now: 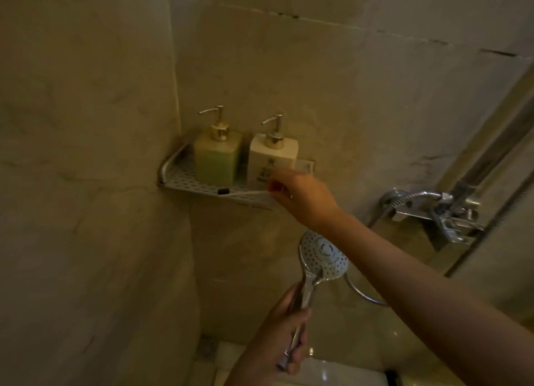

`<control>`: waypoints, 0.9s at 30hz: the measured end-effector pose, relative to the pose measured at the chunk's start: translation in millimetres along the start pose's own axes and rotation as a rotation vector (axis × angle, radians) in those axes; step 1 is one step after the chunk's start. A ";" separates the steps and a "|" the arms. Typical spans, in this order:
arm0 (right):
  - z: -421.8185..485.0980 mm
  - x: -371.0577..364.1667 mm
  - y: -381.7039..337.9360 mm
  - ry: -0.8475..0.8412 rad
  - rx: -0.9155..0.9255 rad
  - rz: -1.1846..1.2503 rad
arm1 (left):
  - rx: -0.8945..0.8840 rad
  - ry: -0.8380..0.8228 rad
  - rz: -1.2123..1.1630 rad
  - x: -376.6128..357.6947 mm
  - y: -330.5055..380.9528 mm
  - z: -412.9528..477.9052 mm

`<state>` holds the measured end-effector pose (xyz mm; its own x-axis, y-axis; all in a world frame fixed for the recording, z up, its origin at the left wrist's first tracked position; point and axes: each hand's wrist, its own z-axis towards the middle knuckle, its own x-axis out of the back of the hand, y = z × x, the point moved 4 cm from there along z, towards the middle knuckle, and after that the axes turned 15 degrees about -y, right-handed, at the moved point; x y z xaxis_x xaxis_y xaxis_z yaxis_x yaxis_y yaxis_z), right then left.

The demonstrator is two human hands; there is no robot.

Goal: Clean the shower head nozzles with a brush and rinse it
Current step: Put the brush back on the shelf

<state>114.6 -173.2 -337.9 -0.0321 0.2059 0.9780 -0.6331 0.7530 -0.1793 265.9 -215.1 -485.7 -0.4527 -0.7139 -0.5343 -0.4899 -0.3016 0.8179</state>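
We hold the shower head (323, 255) below the corner shelf (179, 174), our left hand (291, 328) clenched around its chrome handle, the nozzle face turned up towards us. Our right hand (300, 195) reaches to the shelf's front edge, its fingers (274, 183) pinching the pale handle of the brush (242, 193), whose dark head lies on the shelf before the green bottle (218, 160) and white bottle (271, 160).

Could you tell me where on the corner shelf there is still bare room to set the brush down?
The shelf is bare at its left end, between the curved rail and the green bottle, and along the front edge, where the brush lies in the right hand. The back right is crowded: the white bottle stands close beside the green one.
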 end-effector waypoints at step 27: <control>-4.5 -19.9 2.7 0.222 0.053 -0.033 | 0.024 0.047 0.000 4.9 -7.3 5.9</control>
<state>117.0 -172.5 -358.3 0.1569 0.3186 0.9348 -0.6711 0.7289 -0.1358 262.8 -212.6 -495.6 -0.4177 -0.7428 -0.5233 -0.5082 -0.2865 0.8122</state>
